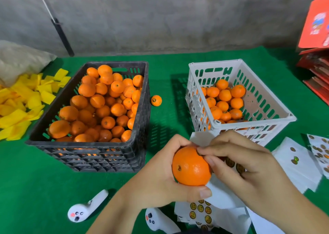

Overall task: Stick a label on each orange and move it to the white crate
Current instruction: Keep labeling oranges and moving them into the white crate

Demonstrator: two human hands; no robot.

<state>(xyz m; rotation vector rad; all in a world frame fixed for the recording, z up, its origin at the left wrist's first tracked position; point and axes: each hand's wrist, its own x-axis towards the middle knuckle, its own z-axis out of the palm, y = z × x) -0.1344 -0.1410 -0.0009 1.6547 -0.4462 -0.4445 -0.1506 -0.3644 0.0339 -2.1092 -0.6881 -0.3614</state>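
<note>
Orange (191,166) cupped in left hand (160,176); right hand (236,160) pinches a label (199,152) against its top. Best thumbed flat before crossing to white crate (204,109) beyond.

I am at a fruit-packing bench in a bare storeroom or shed. The far wall (160,16) is rough grey cement, unpainted, and the table is covered with green felt-like cloth (35,180). A black slotted plastic crate (85,155) on the left is heaped with loose oranges, and a white slotted plastic crate (252,127) on the right holds fewer. White backing sheets of round gold stickers (201,210) lie near me, a heap of yellow wrapping papers (21,105) spreads at far left, and flat red printed cartons (315,61) are stacked at the right edge.
</note>
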